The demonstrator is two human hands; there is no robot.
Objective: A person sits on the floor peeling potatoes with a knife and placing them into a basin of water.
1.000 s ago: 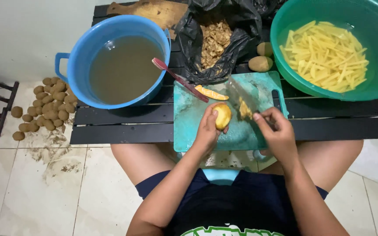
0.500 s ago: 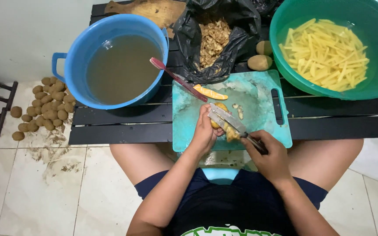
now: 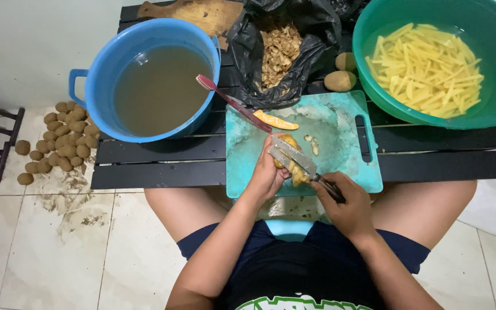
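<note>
A peeled yellow potato (image 3: pixel 290 142) rests on the teal cutting board (image 3: pixel 340 132). My left hand (image 3: pixel 266 175) pins it from the near side. My right hand (image 3: pixel 345 201) grips the dark handle of a knife (image 3: pixel 294 158), whose blade lies across the potato. A yellow potato slice (image 3: pixel 276 121) and small cut bits (image 3: pixel 314 144) lie on the board beyond the blade.
A blue tub of murky water (image 3: pixel 150 86) holds a red toothbrush (image 3: pixel 231 103) on its rim. A black bag of peels (image 3: pixel 279 51), two unpeeled potatoes (image 3: pixel 340 80), and a green basin of potato sticks (image 3: pixel 426 63) stand behind. Small potatoes (image 3: pixel 64 138) lie on the floor.
The knife has come down from beside the held-up potato to lie across it on the board; my right hand has drawn back toward my body.
</note>
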